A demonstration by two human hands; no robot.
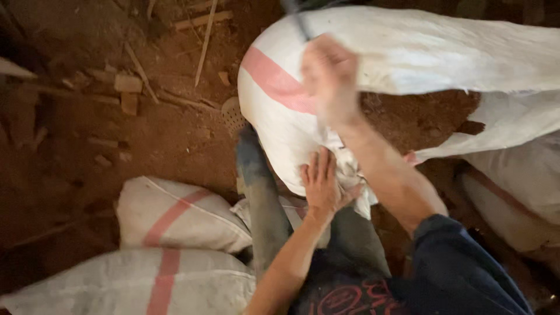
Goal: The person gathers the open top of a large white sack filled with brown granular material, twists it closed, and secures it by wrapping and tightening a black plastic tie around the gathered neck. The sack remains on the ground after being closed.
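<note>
Red dirt floor (pixel 169 140), wood scraps scattered. Near: two filled sacks (pixel 175 216) lying. Left hand (pixel 321 184) flat, fingers spread on white red-striped sack (pixel 280 111) at knees. Right hand (pixel 328 73), blurred, grips sack's upper edge; soil inside.

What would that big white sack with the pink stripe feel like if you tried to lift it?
The big white woven sack with the pink stripe would probably feel heavy, since it bulges and reddish soil shows at its open mouth. Its cloth looks floppy, folding where the left hand presses. It may spill if tipped.
</note>
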